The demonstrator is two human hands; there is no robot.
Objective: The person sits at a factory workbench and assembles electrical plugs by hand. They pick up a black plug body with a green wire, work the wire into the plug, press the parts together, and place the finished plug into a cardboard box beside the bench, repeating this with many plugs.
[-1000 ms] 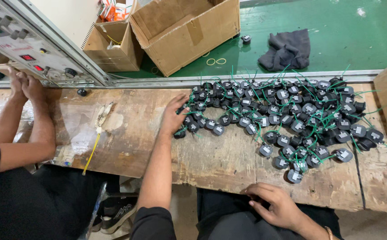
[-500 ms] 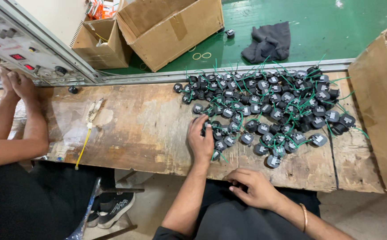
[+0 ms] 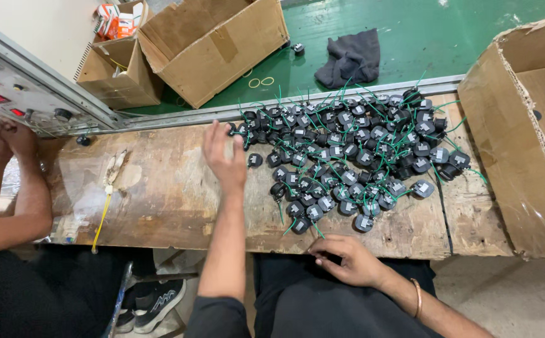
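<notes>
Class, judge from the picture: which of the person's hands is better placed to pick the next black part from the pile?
Probably the left hand: it hovers over the bench beside the pile of black parts. The right hand rests at the bench's near edge.

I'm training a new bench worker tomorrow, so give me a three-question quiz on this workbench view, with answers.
1. True or false: the left hand lies flat on the wooden bench, beside the pile of small black parts with green wires.
2. Where is the right hand? A) inside the cardboard box at the right; B) at the near edge of the bench, below the pile; C) on the control panel.
3. What lies on the green floor behind the pile?

Key
1. True.
2. B.
3. A dark grey cloth, beside an open cardboard box.
</notes>
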